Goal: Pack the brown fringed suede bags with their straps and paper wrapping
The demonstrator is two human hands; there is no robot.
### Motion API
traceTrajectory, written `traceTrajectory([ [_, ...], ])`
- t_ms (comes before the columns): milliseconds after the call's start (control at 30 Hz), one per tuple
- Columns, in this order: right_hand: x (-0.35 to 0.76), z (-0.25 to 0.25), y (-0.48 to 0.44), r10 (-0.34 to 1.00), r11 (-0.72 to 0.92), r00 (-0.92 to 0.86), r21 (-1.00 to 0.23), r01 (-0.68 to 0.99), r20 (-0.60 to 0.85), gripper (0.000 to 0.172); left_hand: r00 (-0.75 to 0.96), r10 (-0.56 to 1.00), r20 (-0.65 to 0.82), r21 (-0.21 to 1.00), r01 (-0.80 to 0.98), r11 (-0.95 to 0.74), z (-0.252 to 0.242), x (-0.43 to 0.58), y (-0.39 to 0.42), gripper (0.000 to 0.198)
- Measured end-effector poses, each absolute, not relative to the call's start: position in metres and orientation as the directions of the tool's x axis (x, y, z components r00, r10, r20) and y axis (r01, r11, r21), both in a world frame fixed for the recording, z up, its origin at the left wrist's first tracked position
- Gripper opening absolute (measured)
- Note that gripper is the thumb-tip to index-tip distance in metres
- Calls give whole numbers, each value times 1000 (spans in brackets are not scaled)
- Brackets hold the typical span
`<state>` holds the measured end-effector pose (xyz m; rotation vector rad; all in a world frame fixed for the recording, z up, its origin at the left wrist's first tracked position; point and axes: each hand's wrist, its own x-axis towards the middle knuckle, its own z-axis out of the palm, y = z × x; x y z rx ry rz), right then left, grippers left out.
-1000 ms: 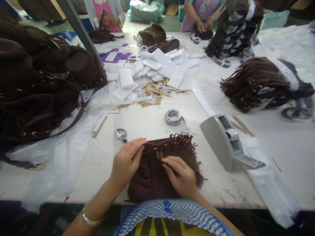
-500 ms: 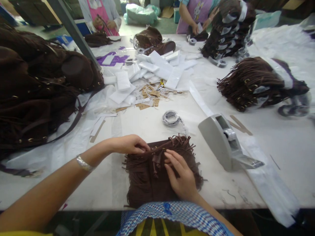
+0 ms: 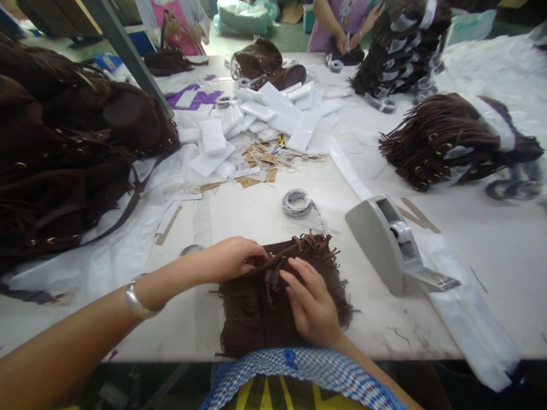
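A dark brown fringed bag (image 3: 273,307) lies flat on the white table at the front edge. At its top edge, my left hand (image 3: 239,257) has its fingers curled round the rim, its fingertips partly hidden. My right hand (image 3: 314,302) rests on the bag's front, fingers spread, beside a small tassel (image 3: 272,279). Just beyond the bag is a coiled grey strap (image 3: 297,204), wrapped in clear plastic.
A grey tape dispenser (image 3: 384,245) stands right of the bag. White packets (image 3: 277,111) and brown tags (image 3: 267,159) lie farther back. Brown bags (image 3: 64,148) are heaped left, fringed bundles (image 3: 453,139) right. Two people work across the table.
My left hand has moved slightly right along the bag's top edge, with the wrist turned. The bracelet has turned with it. My right hand has barely moved.
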<state>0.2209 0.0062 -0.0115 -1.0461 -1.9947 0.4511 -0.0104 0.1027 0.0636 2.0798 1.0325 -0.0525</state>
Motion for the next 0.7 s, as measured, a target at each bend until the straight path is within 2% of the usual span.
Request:
traceTrajectory([
  [67, 219, -12, 7, 786, 616, -405, -539, 574, 467, 64, 647, 683, -339, 565, 721, -402, 64, -5, 96, 24],
  [100, 218, -12, 8, 784, 619, -439, -509, 598, 438, 67, 645, 679, -351, 566, 724, -395, 64, -4, 93, 22],
  [200, 216, -11, 10, 791, 611, -484, -460, 644, 374, 68, 647, 643, -410, 656, 699, -285, 64, -6, 86, 21],
  [300, 215, -9, 11, 813, 581, -451, -463, 670, 368, 59, 620, 639, -455, 680, 706, -200, 65, -6, 79, 21],
  [433, 215, -8, 13, 838, 533, -333, -515, 672, 432, 31, 596, 661, -456, 532, 778, -335, 70, 4, 70, 18],
  [567, 214, -7, 14, 833, 539, -326, -522, 661, 447, 27, 551, 677, -488, 319, 834, -450, 73, 18, 65, 20],
  [633, 215, -6, 14, 832, 543, -328, -530, 651, 448, 26, 553, 684, -477, 290, 833, -471, 72, 20, 65, 18],
  [700, 215, -5, 14, 829, 547, -319, -544, 637, 460, 25, 588, 685, -430, 313, 809, -498, 70, 20, 65, 15],
])
